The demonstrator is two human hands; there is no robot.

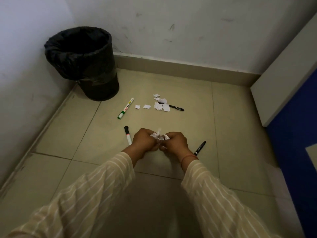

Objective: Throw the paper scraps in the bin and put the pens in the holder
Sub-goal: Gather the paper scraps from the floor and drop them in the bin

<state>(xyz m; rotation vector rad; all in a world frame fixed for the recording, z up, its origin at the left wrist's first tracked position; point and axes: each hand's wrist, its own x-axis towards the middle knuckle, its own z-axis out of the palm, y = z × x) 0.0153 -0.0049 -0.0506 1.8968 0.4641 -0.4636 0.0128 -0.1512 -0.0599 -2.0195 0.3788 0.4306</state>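
My left hand (145, 140) and my right hand (175, 143) are pressed together low over the tiled floor, both closed around a bunch of white paper scraps (158, 135). More paper scraps (161, 103) lie farther out, partly covering a black pen (176, 107). A white marker with a green cap (125, 108) lies near the black bin (82, 60), which stands in the corner lined with a black bag. A white marker with a black cap (128, 135) lies just left of my left hand. Another black pen (200, 148) lies right of my right wrist. No pen holder is in view.
Walls close the corner at the left and back, with a skirting board (180, 67) along the floor. A white panel (281, 79) and a blue surface (295, 140) stand at the right.
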